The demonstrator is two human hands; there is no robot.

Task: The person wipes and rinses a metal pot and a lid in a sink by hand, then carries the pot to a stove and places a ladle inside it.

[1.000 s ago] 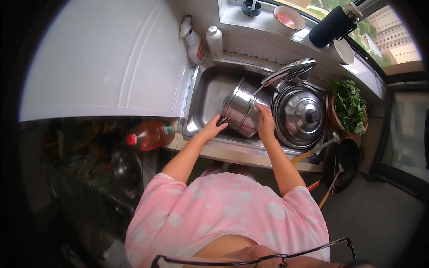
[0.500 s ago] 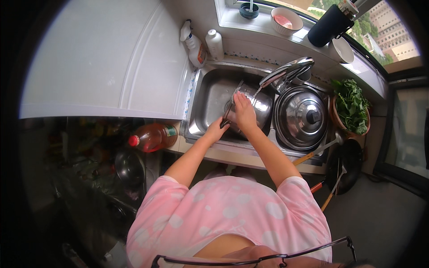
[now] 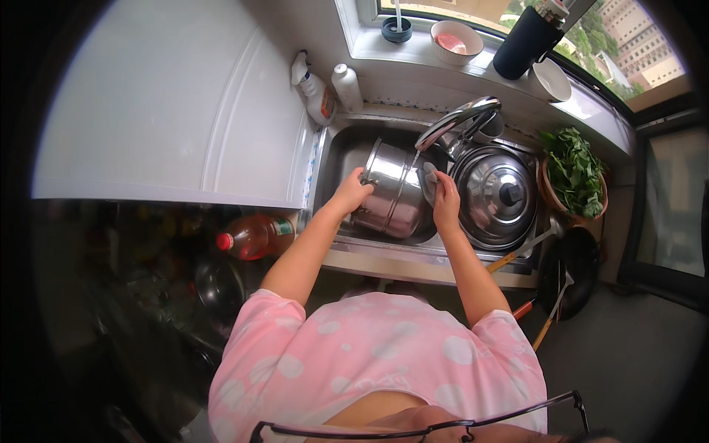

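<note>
A shiny steel pot (image 3: pixel 388 203) lies tipped on its side in the metal sink (image 3: pixel 332 159), under the faucet's spout. At the pot's left end, my left hand (image 3: pixel 353 193) is closed on it by a side handle, which the fingers partly hide. My right hand (image 3: pixel 446 199) pinches a grey cloth (image 3: pixel 430 183) against or close beside the pot's right end. A chrome faucet (image 3: pixel 461 122) reaches over the pot, its tip just above the pot's wall. Whether water runs from it is hard to make out.
Right of the basin sits a domed steel lid (image 3: pixel 496 196), with a bowl of leafy greens (image 3: pixel 574 177) beyond. A spray bottle (image 3: pixel 317 100) and white bottle (image 3: pixel 347 87) stand behind the sink. Long-handled utensils (image 3: pixel 509 255) and a black pan (image 3: pixel 569 273) lie at the right.
The pot has turned, so its banded side now shows. My left hand has moved up along its left end; my right hand has shifted right, and a grey cloth now shows in it.
</note>
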